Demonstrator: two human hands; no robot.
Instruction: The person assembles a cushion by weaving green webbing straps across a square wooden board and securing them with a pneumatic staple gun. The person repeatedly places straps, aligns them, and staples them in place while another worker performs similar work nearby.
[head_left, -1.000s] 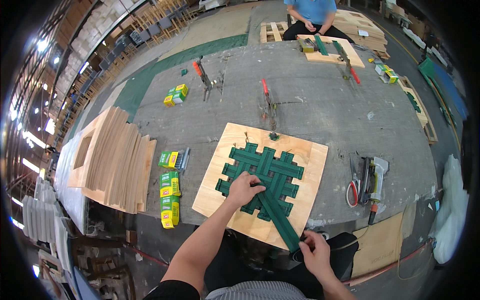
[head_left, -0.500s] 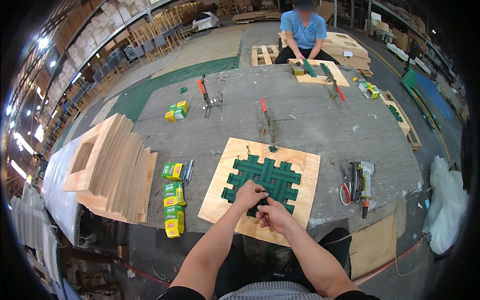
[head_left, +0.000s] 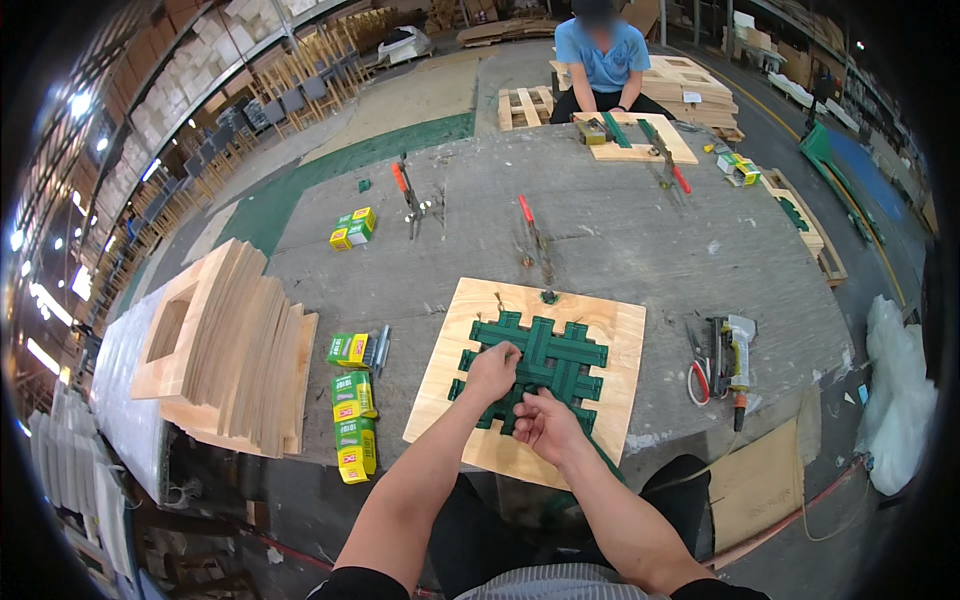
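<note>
A light plywood panel (head_left: pixel 622 325) lies on the table before me, slightly turned. Across its middle, dark green webbing straps (head_left: pixel 578 352) cross over and under one another, their short ends lying on the wood. My left hand (head_left: pixel 493 372) is closed over the left part of the weave, fingertips pinching a strap. Nearer to me, my right hand (head_left: pixel 550 425) has curled fingers, thumb and forefinger pinched at the webbing by the panel's near side. A loose green strap end (head_left: pixel 606 460) shows beside my right forearm. Both palms hide part of the straps.
Staple boxes (head_left: pixel 352 395) and a stack of cut wooden panels (head_left: pixel 235 350) are at left. Scissors (head_left: pixel 699 380) and a staple gun (head_left: pixel 738 360) lie at right. Toggle clamps (head_left: pixel 533 228) stand on the table (head_left: pixel 470 240). Across it, a person (head_left: pixel 605 65) works on another panel.
My left hand has moved away from my right, up and left over the weave. A loose strap end now shows by my right forearm. The whole view has shifted slightly.
</note>
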